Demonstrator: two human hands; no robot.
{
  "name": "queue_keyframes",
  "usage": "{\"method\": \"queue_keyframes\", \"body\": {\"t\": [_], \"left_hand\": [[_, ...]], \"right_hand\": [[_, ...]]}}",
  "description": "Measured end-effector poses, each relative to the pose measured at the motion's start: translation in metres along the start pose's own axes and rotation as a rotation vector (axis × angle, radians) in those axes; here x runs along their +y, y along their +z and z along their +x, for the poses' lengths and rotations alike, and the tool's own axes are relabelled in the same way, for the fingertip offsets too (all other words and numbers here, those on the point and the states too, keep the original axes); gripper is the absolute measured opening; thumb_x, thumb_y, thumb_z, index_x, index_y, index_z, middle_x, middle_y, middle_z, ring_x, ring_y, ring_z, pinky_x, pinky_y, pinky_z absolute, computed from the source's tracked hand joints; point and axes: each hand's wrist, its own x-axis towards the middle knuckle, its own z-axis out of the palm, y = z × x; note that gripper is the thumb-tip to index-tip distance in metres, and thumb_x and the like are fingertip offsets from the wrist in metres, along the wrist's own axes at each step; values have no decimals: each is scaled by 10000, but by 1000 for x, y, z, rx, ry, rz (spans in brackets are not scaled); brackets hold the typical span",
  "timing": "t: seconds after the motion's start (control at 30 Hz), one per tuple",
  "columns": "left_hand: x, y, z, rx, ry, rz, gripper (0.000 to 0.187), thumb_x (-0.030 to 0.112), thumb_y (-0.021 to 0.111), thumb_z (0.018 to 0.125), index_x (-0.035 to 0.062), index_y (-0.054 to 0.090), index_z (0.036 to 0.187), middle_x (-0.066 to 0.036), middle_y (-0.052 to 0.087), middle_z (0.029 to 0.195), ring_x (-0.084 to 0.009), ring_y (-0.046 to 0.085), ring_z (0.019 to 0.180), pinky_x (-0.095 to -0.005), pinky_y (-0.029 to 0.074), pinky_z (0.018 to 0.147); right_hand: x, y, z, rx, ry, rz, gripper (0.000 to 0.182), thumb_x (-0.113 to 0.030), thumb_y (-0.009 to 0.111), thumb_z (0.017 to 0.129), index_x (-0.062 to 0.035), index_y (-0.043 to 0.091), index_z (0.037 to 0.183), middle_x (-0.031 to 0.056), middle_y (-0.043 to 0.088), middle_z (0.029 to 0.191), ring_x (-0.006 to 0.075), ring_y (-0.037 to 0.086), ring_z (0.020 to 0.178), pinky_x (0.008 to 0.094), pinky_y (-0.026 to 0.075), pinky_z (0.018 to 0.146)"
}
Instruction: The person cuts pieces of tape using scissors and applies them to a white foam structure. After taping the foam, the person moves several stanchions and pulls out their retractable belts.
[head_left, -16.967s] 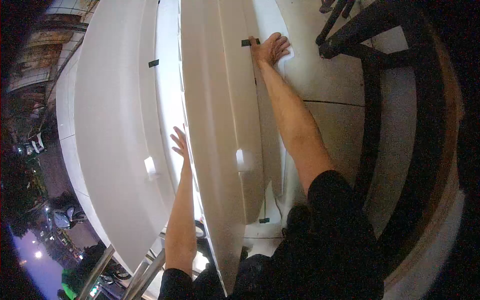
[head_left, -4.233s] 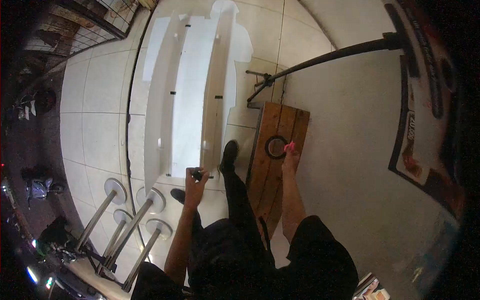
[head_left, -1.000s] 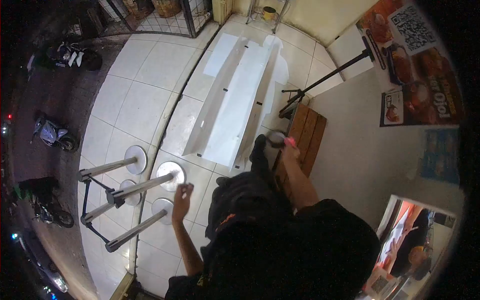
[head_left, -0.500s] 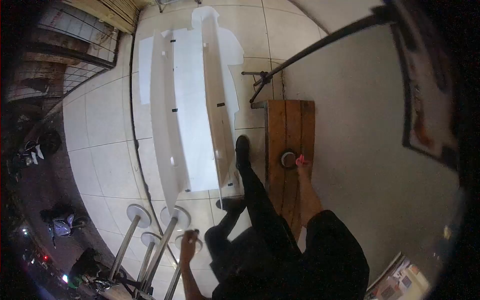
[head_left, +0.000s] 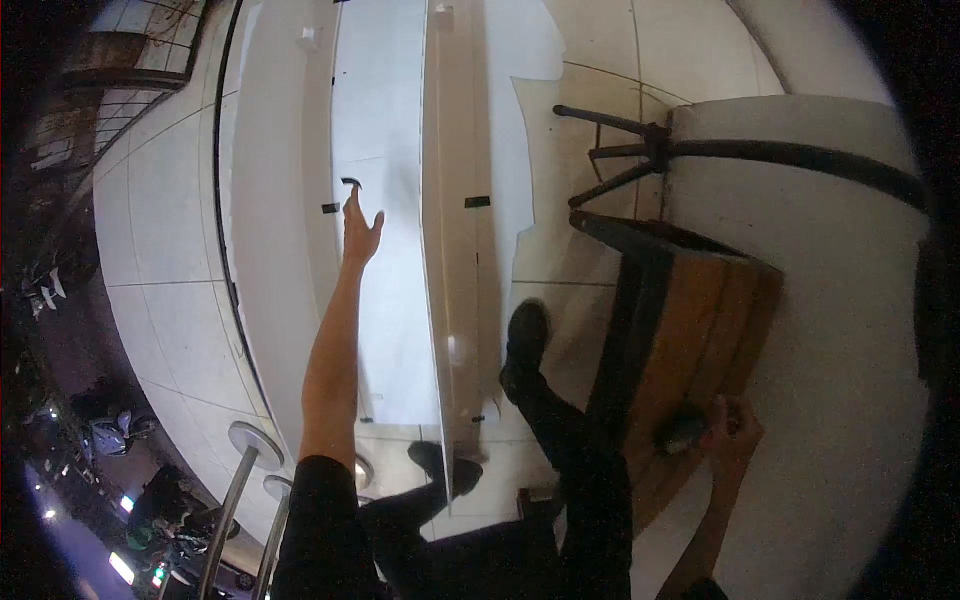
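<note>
My left hand (head_left: 358, 228) reaches forward over a long white board trough (head_left: 385, 300) lying on the tiled floor. A short curled strip of black tape (head_left: 350, 183) hangs at its fingertips. Other black tape pieces (head_left: 477, 201) sit on the trough's upright side panels. My right hand (head_left: 732, 428) is low at the right on a wooden bench (head_left: 690, 310), closed against a dark tape roll (head_left: 685, 436). My black shoe (head_left: 524, 340) stands between the trough and the bench.
A black stand with spread legs (head_left: 620, 150) is beyond the bench, against a white wall (head_left: 840, 300). Metal stool legs with round feet (head_left: 245, 465) are at the lower left. Parked motorbikes (head_left: 110, 435) are on the dark street at the far left.
I have bent lower and closer to the trough. My left hand rose from near the stool legs and reached out over the white board. My right hand stayed at the tape roll on the bench.
</note>
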Motion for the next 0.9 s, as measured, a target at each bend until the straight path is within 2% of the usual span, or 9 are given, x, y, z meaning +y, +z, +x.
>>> {"method": "queue_keyframes", "body": {"t": [0.07, 0.17, 0.2, 0.33, 0.47, 0.6, 0.73, 0.8, 0.9], "left_hand": [[2, 27, 38, 7, 21, -19, 802, 260, 630, 886, -1, 138, 1462, -265, 270, 1453, -406, 277, 1348, -467, 276, 1109], [-36, 71, 96, 67, 183, 12, 753, 332, 561, 934, 42, 127, 1476, -263, 234, 1473, -411, 254, 1364, -461, 252, 1129], [-15, 64, 103, 36, 54, -134, 724, 323, 559, 936, 33, 162, 1468, -256, 226, 1482, -405, 252, 1368, -448, 238, 1136], [-92, 117, 125, 176, 187, -146, 677, 257, 597, 916, -55, 276, 1424, -251, 304, 1468, -387, 277, 1372, -435, 216, 1138], [-83, 134, 109, 278, -86, -103, 691, 248, 640, 881, -63, 314, 1405, -220, 384, 1436, -377, 324, 1348, -468, 249, 1112], [-82, 128, 118, 263, 136, 243, 635, 181, 599, 888, -105, 317, 1380, -254, 379, 1423, -394, 329, 1342, -498, 248, 1100], [-85, 117, 126, 217, 80, 234, 555, 193, 572, 894, -62, 372, 1345, -240, 384, 1415, -376, 313, 1356, -507, 241, 1104], [-87, 109, 128, 197, 71, 259, 562, 163, 584, 867, -53, 363, 1336, -243, 362, 1427, -381, 293, 1364, -518, 220, 1108], [-86, 125, 126, 202, 76, 277, 604, 176, 602, 851, -46, 343, 1350, -235, 330, 1450, -375, 286, 1368, -521, 215, 1109]], "right_hand": [[-92, 52, -18, -23, -340, 153, 221, -181, 617, 900, 10, 645, 1007, 99, 697, 828, 191, 664, 685, 320, 541, 622], [-197, 102, -44, -601, -482, -39, 350, -334, 529, 939, -57, 592, 1143, 189, 682, 859, 275, 692, 747, 414, 554, 679], [-209, 121, -38, -725, -590, -35, 364, -358, 514, 942, -74, 583, 1159, 202, 676, 876, 297, 691, 760, 427, 552, 688], [-217, 288, 47, -381, -136, 240, 245, -235, 566, 931, -30, 581, 1065, 110, 679, 847, 201, 670, 783, 337, 522, 736], [-167, 473, 118, -141, -273, 543, 316, -163, 542, 925, -37, 502, 1213, 149, 537, 1218, 279, 497, 1185, 412, 378, 1011], [-265, 518, 210, 66, -583, 440, 504, -192, 574, 915, -26, 389, 1354, 194, 285, 1478, 387, 259, 1365, 465, 233, 1116], [-350, 562, 233, -36, -593, 180, 775, -301, 682, 847, -31, 264, 1441, 231, 103, 1539, 459, 114, 1400, 488, 176, 1146], [-386, 527, 218, -360, -380, -335, 1093, -424, 792, 705, -47, 128, 1487, 264, 16, 1535, 504, 13, 1393, 492, 156, 1159], [-366, 531, 227, -317, -410, -315, 1250, -461, 844, 604, -47, 68, 1491, 287, 5, 1525, 513, -3, 1387, 488, 208, 1148]]}}
